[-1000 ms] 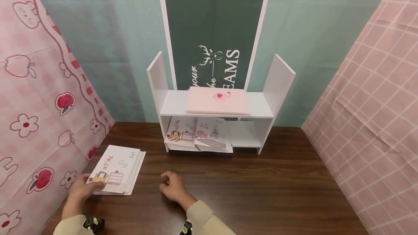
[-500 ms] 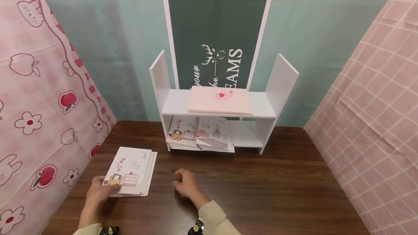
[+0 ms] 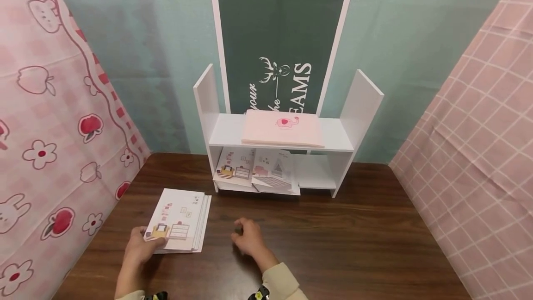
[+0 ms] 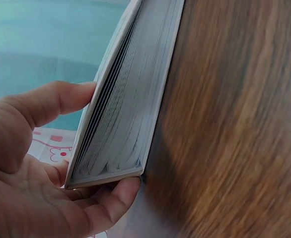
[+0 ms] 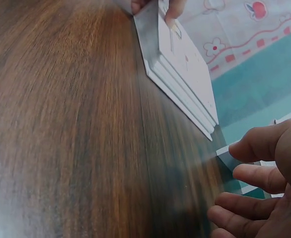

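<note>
My left hand (image 3: 141, 249) grips a thick white book (image 3: 183, 216) by its left edge at the table's left side. In the left wrist view the thumb presses on the cover of the book (image 4: 130, 99), and the other fingers curl round its end and underneath. Yellow and pink room drawings decorate the cover. The book lies low over the table; whether it is fully resting cannot be told. Over the wood to its right, my right hand (image 3: 251, 240) holds nothing, its fingers loosely bent. A gap separates that hand from the book.
A white desktop shelf (image 3: 345, 126) stands at the back. A pink elephant-printed book (image 3: 270, 128) lies on its upper board. Two illustrated books, one left (image 3: 235, 168) and one middle (image 3: 272, 170), lie below. Patterned cloths (image 3: 458, 152) flank the brown table (image 3: 333, 240).
My left hand has shifted the white book to the right across the table. The right hand has also moved right, its fingers still loose. The shelf and its books look unchanged.
</note>
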Demonstrator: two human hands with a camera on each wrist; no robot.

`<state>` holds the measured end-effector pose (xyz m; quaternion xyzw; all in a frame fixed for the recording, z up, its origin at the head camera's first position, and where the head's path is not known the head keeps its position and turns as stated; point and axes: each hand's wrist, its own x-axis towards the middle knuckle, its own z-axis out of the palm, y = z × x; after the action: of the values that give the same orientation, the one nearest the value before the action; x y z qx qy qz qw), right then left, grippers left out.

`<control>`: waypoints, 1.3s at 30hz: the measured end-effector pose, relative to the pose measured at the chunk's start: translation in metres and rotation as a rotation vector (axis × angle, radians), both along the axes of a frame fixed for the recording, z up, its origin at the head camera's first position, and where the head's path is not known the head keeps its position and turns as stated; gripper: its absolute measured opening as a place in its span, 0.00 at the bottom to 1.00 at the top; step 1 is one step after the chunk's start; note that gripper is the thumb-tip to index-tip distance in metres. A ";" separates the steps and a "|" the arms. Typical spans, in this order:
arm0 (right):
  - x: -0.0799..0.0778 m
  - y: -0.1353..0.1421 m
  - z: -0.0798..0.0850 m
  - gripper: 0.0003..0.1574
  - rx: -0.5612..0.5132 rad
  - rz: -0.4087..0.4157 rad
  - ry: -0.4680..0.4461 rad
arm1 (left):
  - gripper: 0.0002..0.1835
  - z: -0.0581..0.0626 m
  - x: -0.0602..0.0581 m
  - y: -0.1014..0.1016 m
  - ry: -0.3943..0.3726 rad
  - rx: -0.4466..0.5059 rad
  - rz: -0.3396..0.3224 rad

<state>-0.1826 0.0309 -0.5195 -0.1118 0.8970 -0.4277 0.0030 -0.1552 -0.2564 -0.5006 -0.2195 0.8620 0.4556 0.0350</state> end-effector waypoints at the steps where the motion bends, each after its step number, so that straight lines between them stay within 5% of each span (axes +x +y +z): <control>1: 0.001 0.001 0.000 0.17 0.003 -0.003 0.000 | 0.40 0.000 0.000 0.001 0.004 0.000 0.000; 11: 0.011 -0.010 0.008 0.16 0.074 -0.007 0.054 | 0.41 0.012 0.002 -0.007 -0.047 -0.074 -0.087; 16: 0.013 -0.028 0.009 0.19 -0.037 0.030 0.036 | 0.41 0.020 0.002 -0.018 -0.054 -0.095 -0.103; 23: 0.010 -0.054 0.004 0.19 -0.428 0.024 -0.110 | 0.47 0.013 -0.007 -0.035 -0.085 0.135 -0.059; 31: 0.011 -0.071 -0.008 0.17 -0.572 -0.117 -0.222 | 0.51 0.007 -0.008 -0.038 -0.152 0.386 0.015; 39: 0.010 -0.087 0.002 0.17 -0.723 -0.186 -0.551 | 0.43 0.003 -0.012 -0.029 -0.138 0.392 0.011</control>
<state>-0.1728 -0.0563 -0.5172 0.0932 0.6622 -0.7253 0.1636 -0.1674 -0.2858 -0.4977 -0.2440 0.7510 0.5989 0.1335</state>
